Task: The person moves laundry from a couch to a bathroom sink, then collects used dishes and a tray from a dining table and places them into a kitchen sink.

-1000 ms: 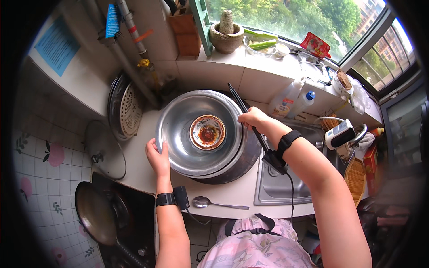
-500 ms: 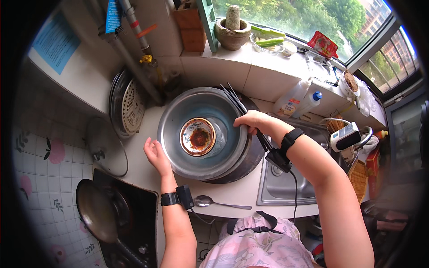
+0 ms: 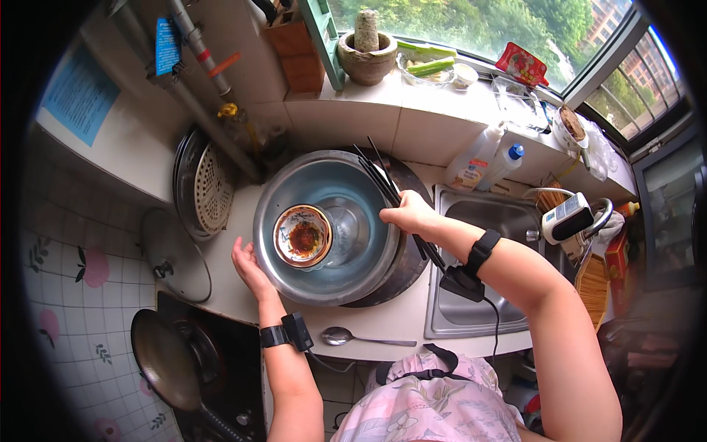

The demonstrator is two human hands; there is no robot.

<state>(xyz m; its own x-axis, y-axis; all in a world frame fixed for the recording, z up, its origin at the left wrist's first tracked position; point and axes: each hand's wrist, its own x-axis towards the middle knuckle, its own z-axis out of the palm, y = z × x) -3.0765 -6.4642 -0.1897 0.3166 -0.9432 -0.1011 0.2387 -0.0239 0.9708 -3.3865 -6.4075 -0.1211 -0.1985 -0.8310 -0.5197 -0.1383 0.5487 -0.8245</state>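
Observation:
A large grey metal basin [image 3: 372, 272] rests over a dark round pot or base [image 3: 412, 250] on the counter. Inside it, toward the left wall, sits a small bowl [image 3: 303, 234] with a brown rim and reddish-brown residue. My right hand [image 3: 409, 214] is closed round several black chopsticks [image 3: 381, 175] at the basin's right rim; its thumb lies over the rim. My left hand [image 3: 252, 267] is at the basin's lower left side, fingers apart and holding nothing; whether it touches the metal is hard to tell.
A spoon [image 3: 368, 339] lies in front of the basin. The sink [image 3: 471, 317] is at right, with two bottles [image 3: 501, 166] behind it. At left are a glass lid [image 3: 174, 258], a perforated steamer plate [image 3: 215, 193] and a wok [image 3: 163, 353]. A stone mortar [image 3: 367, 62] stands on the sill.
The small bowl has slid left inside the basin. The basin has shifted slightly left, showing more of the dark round thing below. My left hand has moved slightly left; the right keeps its hold.

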